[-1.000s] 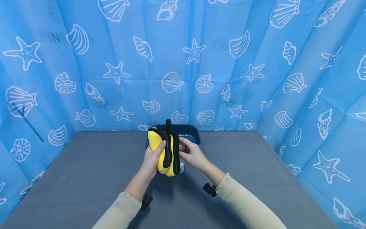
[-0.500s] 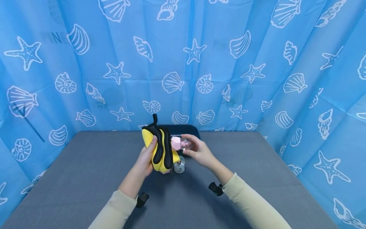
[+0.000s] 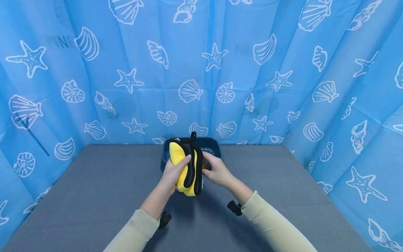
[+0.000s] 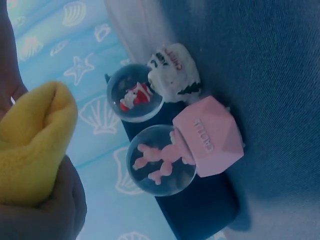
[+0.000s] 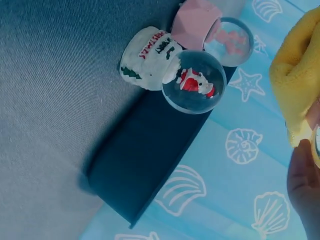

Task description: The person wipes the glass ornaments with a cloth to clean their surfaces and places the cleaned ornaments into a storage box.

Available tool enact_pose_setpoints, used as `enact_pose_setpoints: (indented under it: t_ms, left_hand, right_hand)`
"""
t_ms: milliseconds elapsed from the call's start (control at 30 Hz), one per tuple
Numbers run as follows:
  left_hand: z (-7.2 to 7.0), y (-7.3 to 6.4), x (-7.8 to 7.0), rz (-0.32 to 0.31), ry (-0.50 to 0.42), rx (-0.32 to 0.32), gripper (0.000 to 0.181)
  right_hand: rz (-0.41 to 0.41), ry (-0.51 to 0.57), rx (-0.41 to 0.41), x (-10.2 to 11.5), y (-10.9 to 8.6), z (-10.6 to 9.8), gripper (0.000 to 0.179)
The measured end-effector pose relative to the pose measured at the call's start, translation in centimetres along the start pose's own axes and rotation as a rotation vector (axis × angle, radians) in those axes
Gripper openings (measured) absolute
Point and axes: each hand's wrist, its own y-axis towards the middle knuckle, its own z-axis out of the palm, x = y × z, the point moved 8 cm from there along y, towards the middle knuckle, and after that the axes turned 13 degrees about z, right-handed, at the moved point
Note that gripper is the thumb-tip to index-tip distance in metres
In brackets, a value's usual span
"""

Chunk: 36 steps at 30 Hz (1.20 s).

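My left hand (image 3: pixel 171 176) grips a folded yellow cleaning cloth (image 3: pixel 177 152) with black edging and a black loop. Opposite it, my right hand (image 3: pixel 218 171) holds a snow globe by its glass, mostly hidden by the cloth; a sliver of the globe (image 5: pixel 317 145) shows at the right wrist view's edge. On the table below stand two other snow globes. One has a faceted pink base (image 4: pixel 210 137) lettered CACTUS and a pink figure inside. Beside it, the other has a white Christmas base (image 4: pixel 175 75) and a red-and-white figure.
A dark blue bin (image 3: pixel 214 144) stands at the table's back edge, behind the two standing globes. The grey table (image 3: pixel 110 189) spreads around it. A blue shell-patterned curtain (image 3: pixel 201 73) hangs right behind.
The hands drew apart to the left and right, showing the held globe's pink base, then came back together. The cloth has moved right again and covers the globe.
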Motion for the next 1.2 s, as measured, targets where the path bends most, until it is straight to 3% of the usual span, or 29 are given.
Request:
enact_pose_setpoints:
  t_ms: [100,300,500,800,900,1067,1200]
  left_hand:
    - [-0.4,-0.1,0.2,0.011,-0.002,-0.053,0.05]
    - [-0.7,-0.2,0.2,0.035,0.019,-0.066,0.049]
    - [-1.6,-0.5,0.5,-0.032,0.023,-0.12,0.048]
    - [-3.0,-0.4,0.5,-0.068,-0.016,-0.17,0.046]
    - [-3.1,-0.3,0.3,-0.075,-0.08,-0.158,0.046]
    - [-2.2,-0.3,-0.4,-0.081,-0.232,-0.08,0.041]
    - [-0.6,-0.5,-0.4,-0.097,-0.227,0.025,0.035]
  right_hand:
    - [0.025,-0.027,0.028,0.0,0.0,0.5,0.051]
    - [0.06,0.008,0.02,-0.3,0.0,0.9,0.048]
    - [0.064,0.054,-0.009,-0.6,-0.2,0.9,0.043]
    - [0.144,0.294,0.061,-1.3,-0.7,0.6,0.042]
    - [0.165,0.349,0.059,-1.5,-0.7,0.1,0.042]
    - [0.109,0.333,-0.025,-1.3,-0.5,-1.0,0.046]
    - [0.035,0.277,-0.071,-0.8,-0.3,-1.1,0.049]
